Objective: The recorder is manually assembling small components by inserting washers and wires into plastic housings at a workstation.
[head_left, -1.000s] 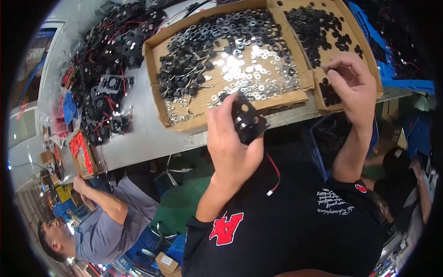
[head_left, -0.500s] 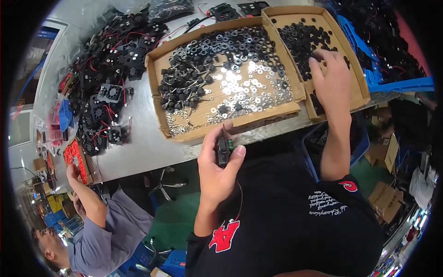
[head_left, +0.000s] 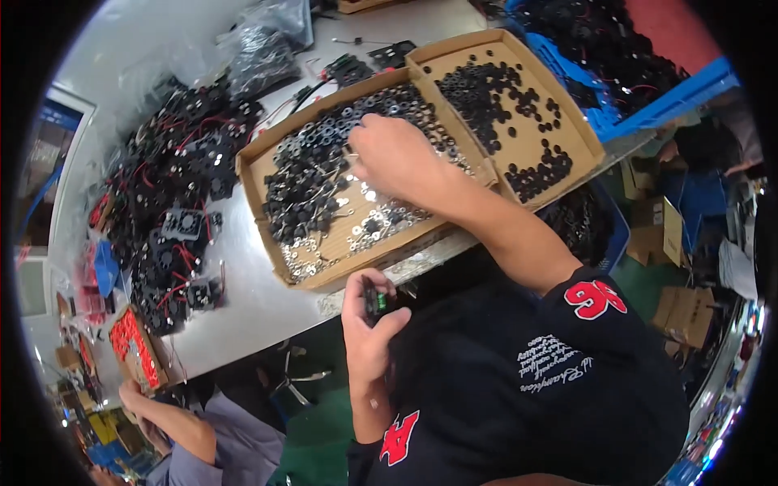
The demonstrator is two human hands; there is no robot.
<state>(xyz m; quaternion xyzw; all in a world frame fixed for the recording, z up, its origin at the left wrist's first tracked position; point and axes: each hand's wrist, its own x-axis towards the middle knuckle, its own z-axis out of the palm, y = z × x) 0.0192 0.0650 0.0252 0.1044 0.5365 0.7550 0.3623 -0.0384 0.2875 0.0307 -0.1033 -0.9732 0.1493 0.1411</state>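
Below the front edge of the table, my left hand (head_left: 365, 344) is closed around a small black plastic part (head_left: 372, 301) with a green piece on its side. My right hand (head_left: 397, 158) reaches over a shallow cardboard tray (head_left: 261, 231), its fingers curled together above the small hardware. Whatever is between those fingertips is hidden. Black-headed screws (head_left: 296, 198) with metal shanks are piled just left of the fingertips. Metal washers (head_left: 385, 101) lie at the far side of the tray, and small nuts (head_left: 301, 257) in its near left corner.
To the right, a second cardboard tray (head_left: 545, 69) contains black rings (head_left: 486, 93). Black fan-like assemblies (head_left: 174, 174) with red wires are heaped on the left. A blue crate (head_left: 648, 109) stands at the far right. A co-worker's arm (head_left: 174, 417) reaches beside a box of red parts (head_left: 134, 348).
My right hand has moved left from the black-ring tray to the tray of screws and washers. My left hand still holds the black part. The view has turned somewhat.
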